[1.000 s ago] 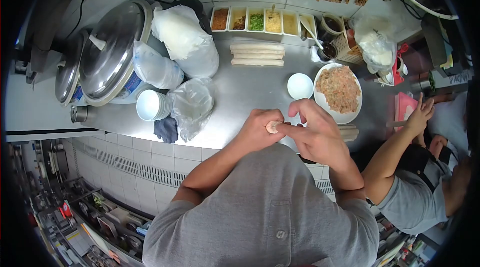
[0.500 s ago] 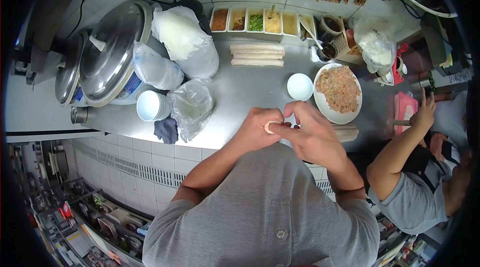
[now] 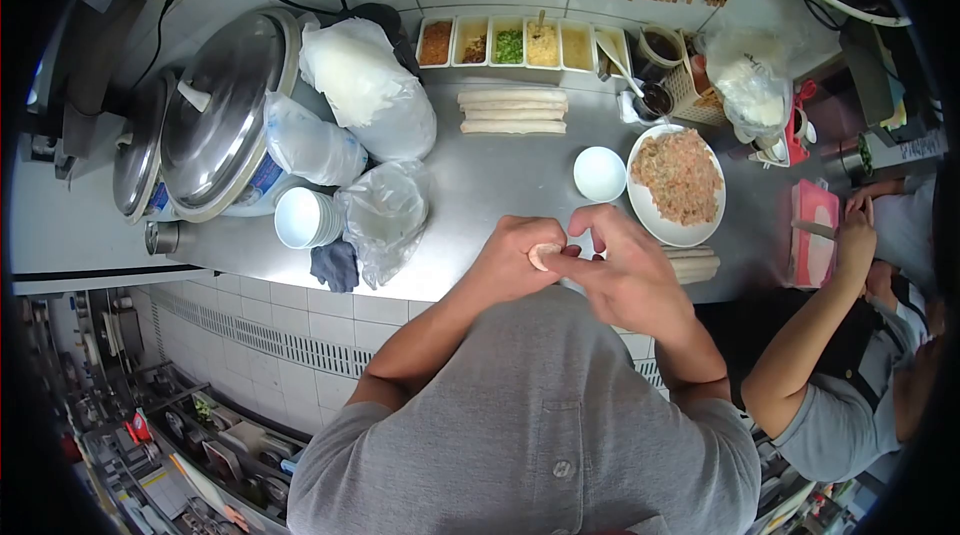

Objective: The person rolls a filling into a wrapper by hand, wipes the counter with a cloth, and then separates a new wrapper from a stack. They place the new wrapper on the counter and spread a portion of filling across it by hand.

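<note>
Hands (image 3: 518,257) around pale piece (image 3: 542,256), mostly hidden

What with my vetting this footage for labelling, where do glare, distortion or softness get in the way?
Head view: fisheye distortion bends the edges and the corners go black; glare whitens the metal counter beside the clear plastic bag; reflections streak the large lid; left hand and right hand look fairly sharp.

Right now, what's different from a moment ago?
The co-worker's arm has shifted further right, and the flat tool now slants across the pink container. The left hand still holds the pale piece, the right hand still at it. White bowl and filled plate stayed put.
</note>
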Motion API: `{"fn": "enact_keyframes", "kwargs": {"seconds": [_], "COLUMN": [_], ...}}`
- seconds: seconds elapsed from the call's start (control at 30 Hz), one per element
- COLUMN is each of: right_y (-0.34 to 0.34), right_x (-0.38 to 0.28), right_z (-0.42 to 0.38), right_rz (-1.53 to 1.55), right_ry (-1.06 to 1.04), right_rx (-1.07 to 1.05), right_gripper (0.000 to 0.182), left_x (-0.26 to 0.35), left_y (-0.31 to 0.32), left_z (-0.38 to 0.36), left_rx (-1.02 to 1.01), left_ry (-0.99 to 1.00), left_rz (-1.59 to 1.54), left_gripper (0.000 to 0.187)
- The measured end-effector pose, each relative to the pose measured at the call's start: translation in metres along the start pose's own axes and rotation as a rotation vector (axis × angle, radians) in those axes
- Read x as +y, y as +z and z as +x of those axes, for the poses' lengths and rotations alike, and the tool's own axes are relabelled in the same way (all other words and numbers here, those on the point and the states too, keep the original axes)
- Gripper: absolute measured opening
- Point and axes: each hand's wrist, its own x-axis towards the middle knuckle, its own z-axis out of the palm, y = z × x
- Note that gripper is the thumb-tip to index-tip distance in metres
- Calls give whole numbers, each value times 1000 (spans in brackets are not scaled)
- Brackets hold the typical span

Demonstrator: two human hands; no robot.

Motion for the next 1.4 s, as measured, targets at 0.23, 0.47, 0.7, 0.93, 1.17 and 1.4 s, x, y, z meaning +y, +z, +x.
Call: {"fn": "enact_keyframes", "kwargs": {"seconds": [0.23,0.47,0.7,0.93,1.17,1.4], "right_y": [9,20,10,9,4,6], "right_x": [11,3,-3,-19,-20,16], "right_z": [-11,-9,-3,5,7,-7], "right_rz": [233,128,108,-57,6,190], "right_ry": [77,-3,-7,1,21,28], "right_rx": [178,154,188,85,89,171], "right_gripper": [46,50,43,30,28,32], "left_x": [10,2,2,0,1,14], "left_y": [-7,-1,2,1,-3,-8], "left_z": [1,0,-2,-6,-6,-3], "left_rx": [40,36,5,-29,-42,-15], "left_ry": [-84,-42,-23,26,-52,-57], "left_rz": [-87,-114,-63,-1,-40,-61], "left_gripper": [21,23,24,22,20,25]}}
